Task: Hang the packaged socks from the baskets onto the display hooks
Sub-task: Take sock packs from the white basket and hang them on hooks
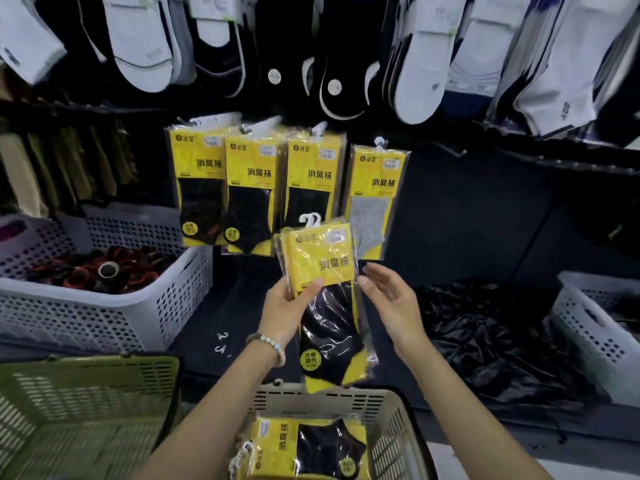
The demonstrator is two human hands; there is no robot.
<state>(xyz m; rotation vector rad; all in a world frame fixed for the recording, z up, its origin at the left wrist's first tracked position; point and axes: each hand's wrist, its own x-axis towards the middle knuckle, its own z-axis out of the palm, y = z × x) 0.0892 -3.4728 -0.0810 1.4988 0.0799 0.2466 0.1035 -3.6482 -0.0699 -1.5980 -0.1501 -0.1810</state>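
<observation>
Midair before the hanging yellow packs, the glossy yellow-and-black cellophane sock packet, light, floppy and likely slippery, is pinched mid-edge by the left hand, while the open right hand touches its side; grip near the white plastic hanger.

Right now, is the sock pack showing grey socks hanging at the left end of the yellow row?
No, the grey sock pack hangs at the right end of the row, beside three black sock packs.
</observation>
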